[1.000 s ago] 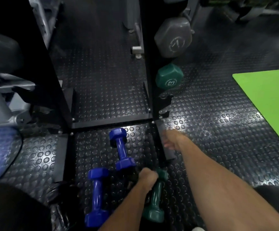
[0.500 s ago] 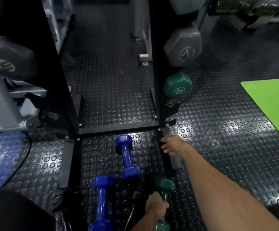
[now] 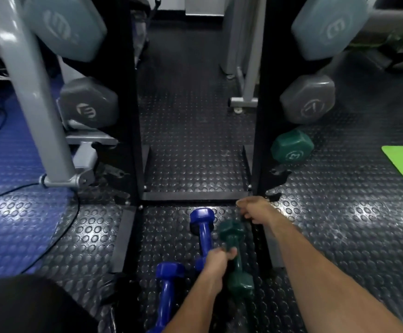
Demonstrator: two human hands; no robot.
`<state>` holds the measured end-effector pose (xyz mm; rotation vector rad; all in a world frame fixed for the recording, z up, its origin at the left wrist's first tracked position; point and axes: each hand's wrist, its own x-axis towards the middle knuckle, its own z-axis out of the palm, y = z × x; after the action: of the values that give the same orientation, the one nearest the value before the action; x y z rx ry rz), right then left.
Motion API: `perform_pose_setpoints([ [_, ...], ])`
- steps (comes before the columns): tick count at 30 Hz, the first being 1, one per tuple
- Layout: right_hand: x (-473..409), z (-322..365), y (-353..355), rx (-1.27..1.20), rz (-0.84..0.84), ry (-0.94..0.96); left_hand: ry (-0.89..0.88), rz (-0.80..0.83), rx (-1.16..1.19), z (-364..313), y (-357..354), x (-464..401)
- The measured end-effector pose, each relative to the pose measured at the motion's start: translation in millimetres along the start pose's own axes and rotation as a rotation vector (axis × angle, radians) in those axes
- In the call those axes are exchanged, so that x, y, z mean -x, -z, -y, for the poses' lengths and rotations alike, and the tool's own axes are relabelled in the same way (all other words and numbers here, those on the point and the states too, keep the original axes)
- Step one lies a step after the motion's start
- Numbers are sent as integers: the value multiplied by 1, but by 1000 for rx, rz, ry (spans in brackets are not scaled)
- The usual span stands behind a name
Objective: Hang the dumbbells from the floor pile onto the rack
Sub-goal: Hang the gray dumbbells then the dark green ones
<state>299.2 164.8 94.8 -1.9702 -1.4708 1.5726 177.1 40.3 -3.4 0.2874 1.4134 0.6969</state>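
Left hand: the left hand [image 3: 219, 258] has its fingers curled round the handle of the green dumbbell [image 3: 236, 258], gripping it at mid-length.
Right hand: the right hand [image 3: 252, 209] reaches toward the foot of the rack [image 3: 259, 116], fingers loosely bent; whether it touches the frame cannot be told.
Green dumbbell: dark green, hexagonal heads, lying lengthwise just in front of the rack base.
Blue dumbbells: one blue dumbbell [image 3: 204, 231] lies just left of the green one; a second blue dumbbell [image 3: 168, 289] lies nearer the person.
Rack load: a green hung dumbbell [image 3: 291, 146] sits low on the right post, a grey one [image 3: 308, 98] above it.
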Motion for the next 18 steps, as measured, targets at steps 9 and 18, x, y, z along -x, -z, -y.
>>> perform_pose_setpoints([
  [9,2,64,-62,-27,86,213,-182,-82,192,-81,66,20],
  [18,24,137,-99,-128,-19,417,-289,-265,506,-132,128,71],
])
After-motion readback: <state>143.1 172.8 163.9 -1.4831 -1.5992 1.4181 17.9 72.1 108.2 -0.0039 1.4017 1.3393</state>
